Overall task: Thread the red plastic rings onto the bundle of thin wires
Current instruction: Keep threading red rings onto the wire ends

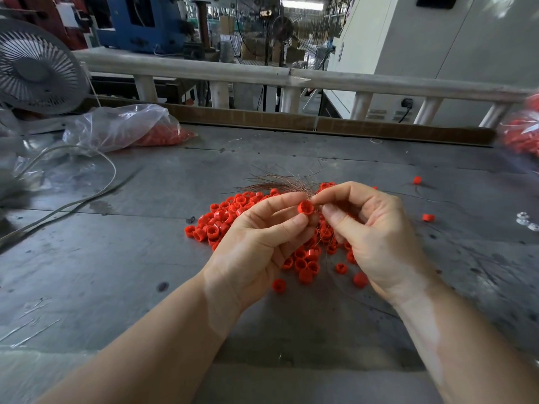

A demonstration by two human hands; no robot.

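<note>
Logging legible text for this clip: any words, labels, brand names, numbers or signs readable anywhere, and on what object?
None can be read.
Red plastic rings heaped on the grey metal table: no markings visible.
Red ring pinched by the left hand: plain.
Grey desk fan: no legible brand.
Blue machine and white cabinet behind: any labels too small or blurred.

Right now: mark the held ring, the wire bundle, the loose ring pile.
held red ring (306,207), head view, on its open front face.
wire bundle (277,183), head view, on the fanned strands behind the hands.
loose ring pile (215,225), head view, on the pile's left part.
</note>
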